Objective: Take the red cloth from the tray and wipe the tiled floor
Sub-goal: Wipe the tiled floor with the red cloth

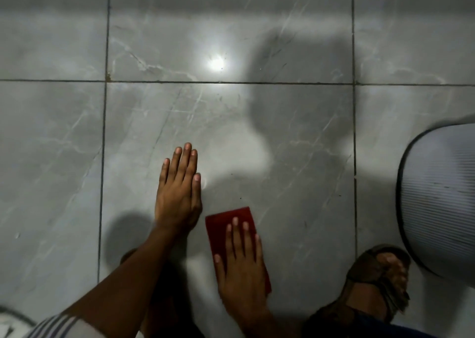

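Cloth (226,231), red and folded into a rectangle, is lying flat on the floor (295,137) in the near centre of the scene, its long axis running near to far with a slight lean to the left at the far end. Right hand (241,265) is resting on top of it, palm down, fingers (235,226) straight and together, pressing the cloth to the tile rather than curling round it; the far edge of the cloth is showing just beyond the fingertips. Left hand (180,191) is lying flat on the bare tile just to the left of the cloth, fingers straight and closed together, holding nothing and apparently bracing the body. The right hand is therefore the working hand, and the cloth is sitting directly under it, so a wiping stroke is judged to need only a push along the long axis, toward the far tile, or a sweep to the right. Tray (442,199), pale and ribbed, is sitting at the right edge, well apart from the cloth; a sandalled foot (380,273) is standing between them.
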Demonstrator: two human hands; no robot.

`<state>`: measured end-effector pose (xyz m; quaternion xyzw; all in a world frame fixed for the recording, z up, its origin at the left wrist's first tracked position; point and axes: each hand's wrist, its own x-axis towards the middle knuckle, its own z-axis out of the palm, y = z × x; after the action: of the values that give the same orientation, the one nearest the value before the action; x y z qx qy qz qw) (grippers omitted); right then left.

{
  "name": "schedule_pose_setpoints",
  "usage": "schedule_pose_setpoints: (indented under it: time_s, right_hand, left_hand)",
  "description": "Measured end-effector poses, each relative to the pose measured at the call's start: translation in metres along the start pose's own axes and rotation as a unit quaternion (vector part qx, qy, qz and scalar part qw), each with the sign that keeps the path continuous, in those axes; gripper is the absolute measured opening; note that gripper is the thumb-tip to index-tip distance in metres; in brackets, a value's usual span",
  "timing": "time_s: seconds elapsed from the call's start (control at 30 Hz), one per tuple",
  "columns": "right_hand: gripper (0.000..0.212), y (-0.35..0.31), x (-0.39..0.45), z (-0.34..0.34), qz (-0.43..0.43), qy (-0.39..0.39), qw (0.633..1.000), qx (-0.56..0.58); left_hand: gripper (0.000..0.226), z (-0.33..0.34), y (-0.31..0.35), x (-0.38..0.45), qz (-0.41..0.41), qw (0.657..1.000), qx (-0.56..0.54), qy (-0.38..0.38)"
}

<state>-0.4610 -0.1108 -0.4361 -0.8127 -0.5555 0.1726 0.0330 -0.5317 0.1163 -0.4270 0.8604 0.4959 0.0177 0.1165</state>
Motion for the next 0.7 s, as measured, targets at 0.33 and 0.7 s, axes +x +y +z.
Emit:
schedule_pose_setpoints:
  time_s: [0.33,0.7]
  right_hand:
    - [0.074,0.048,0.206,-0.074,0.137,0.111,0.984,0.028]
    - [0.078,0.110,0.086,-0.058,0.257,0.110,0.960,0.025]
  left_hand:
    - [0.064,-0.001,-0.002,0.001,-0.003,1.000,0.009,-0.004]
    - [0.064,0.000,-0.001,0.001,-0.004,1.000,0.003,-0.001]
